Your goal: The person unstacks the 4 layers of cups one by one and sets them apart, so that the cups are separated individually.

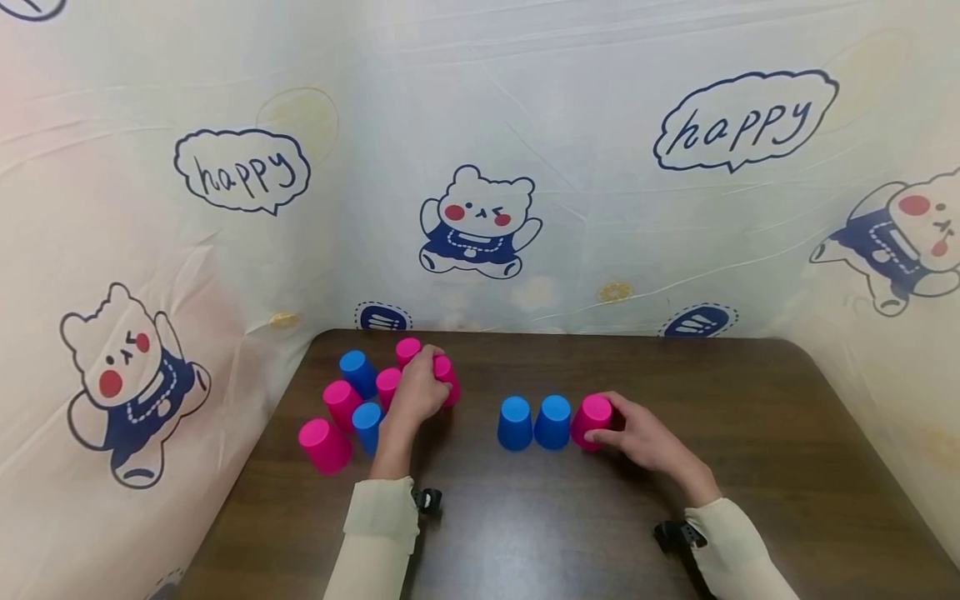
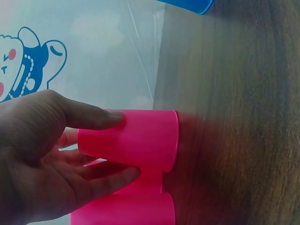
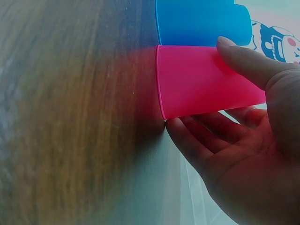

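Note:
My left hand (image 1: 422, 387) grips an upside-down pink cup (image 1: 446, 375) at the right side of a cluster of cups. In the left wrist view its thumb lies along one side of that pink cup (image 2: 145, 136) and the fingers along the other, with more pink cups just beyond. To the right, my right hand (image 1: 637, 429) holds another upside-down pink cup (image 1: 592, 421) between thumb and fingers. That cup stands at the right end of a short row, beside two blue cups (image 1: 553, 422). In the right wrist view the pink cup's rim (image 3: 161, 84) is at the tabletop.
The left cluster has several pink cups (image 1: 326, 446) and blue cups (image 1: 357, 372), all upside down, some partly behind my left hand. They stand on a dark wooden table (image 1: 510, 517). A pale printed cloth (image 1: 592, 217) rises behind the table and along both sides.

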The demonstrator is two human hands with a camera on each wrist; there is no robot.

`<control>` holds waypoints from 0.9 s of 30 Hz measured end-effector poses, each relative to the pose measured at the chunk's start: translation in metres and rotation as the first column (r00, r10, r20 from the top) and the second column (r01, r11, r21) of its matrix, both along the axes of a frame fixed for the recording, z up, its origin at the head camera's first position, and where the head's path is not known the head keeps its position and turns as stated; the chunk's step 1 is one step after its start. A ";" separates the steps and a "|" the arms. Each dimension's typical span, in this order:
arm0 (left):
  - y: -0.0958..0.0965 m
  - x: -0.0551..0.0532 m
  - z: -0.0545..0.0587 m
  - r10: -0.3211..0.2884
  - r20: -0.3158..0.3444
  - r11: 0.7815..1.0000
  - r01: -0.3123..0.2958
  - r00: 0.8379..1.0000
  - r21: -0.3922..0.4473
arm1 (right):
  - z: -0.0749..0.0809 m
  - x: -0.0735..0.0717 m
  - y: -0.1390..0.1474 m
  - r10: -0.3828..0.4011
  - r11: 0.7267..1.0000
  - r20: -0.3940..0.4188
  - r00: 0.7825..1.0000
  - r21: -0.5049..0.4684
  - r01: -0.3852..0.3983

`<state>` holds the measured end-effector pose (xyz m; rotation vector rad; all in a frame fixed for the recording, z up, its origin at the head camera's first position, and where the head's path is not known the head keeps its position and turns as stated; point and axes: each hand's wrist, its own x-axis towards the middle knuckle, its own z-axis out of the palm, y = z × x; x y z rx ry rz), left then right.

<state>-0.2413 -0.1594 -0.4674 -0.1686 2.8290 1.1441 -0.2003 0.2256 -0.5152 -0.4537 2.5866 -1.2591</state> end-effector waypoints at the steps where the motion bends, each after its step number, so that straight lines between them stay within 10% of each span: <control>1: 0.000 0.000 0.000 0.001 0.001 1.000 -0.001 1.000 -0.001 | 0.000 0.000 0.000 0.001 1.000 -0.001 1.000 0.001 -0.001; 27: 0.001 0.001 0.002 -0.010 -0.019 1.000 0.010 1.000 -0.014 | 0.001 0.001 0.000 0.003 1.000 -0.008 1.000 0.000 -0.003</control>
